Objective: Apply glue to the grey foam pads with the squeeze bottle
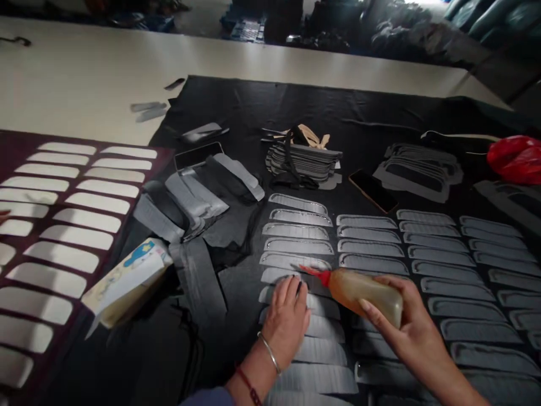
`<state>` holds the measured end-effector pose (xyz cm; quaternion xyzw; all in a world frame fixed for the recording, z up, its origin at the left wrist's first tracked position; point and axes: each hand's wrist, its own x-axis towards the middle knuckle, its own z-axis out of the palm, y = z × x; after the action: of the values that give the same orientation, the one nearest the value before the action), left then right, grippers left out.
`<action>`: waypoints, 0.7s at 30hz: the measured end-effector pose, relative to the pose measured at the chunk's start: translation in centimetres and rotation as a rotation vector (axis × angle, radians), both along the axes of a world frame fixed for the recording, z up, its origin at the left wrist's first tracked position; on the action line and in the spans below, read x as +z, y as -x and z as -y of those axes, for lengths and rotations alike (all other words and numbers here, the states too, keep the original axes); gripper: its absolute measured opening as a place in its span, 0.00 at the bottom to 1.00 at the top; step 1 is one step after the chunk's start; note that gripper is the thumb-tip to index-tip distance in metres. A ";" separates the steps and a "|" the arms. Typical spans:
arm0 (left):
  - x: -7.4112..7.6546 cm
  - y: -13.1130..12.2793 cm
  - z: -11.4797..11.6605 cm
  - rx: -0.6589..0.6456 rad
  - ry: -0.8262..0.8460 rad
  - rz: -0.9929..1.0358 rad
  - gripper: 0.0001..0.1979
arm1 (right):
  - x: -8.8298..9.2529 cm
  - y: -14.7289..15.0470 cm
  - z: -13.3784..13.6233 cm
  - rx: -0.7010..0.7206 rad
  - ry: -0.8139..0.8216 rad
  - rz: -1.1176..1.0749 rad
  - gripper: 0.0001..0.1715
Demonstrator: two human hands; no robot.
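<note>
My right hand (408,316) is wrapped round a squeeze bottle (359,293) with amber liquid inside, a red cap and a thin red nozzle. The bottle lies tilted nearly flat, its tip pointing left over a grey curved strip (276,259) in the near column. Just below the tip, my left hand (288,310) rests with fingers stretched on the strips. A small dark spot shows between its fingers; I cannot make out what it is. Shiny beads of liquid line the upper edges of several strips, such as a strip (298,232) farther up. My left hand hides parts of others.
A tied stack of grey pieces (302,160) stands behind the columns, with a phone (372,190) beside it. Loose grey pieces (196,197) and a printed box (131,279) lie to the left. Pale strips (80,237) cover a maroon sheet. A red bag (513,159) sits far right.
</note>
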<state>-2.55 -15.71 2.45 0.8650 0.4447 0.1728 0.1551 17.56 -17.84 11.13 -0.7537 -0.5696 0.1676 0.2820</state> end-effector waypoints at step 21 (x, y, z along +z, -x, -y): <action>-1.7 0.9 2.0 0.063 0.062 0.042 0.20 | -0.9 5.3 -3.4 0.542 -0.019 0.042 0.18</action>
<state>-3.43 -17.75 0.76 0.8415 0.4737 0.1818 0.1855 12.25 -14.46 10.27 -0.5743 -0.7578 0.2161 0.2220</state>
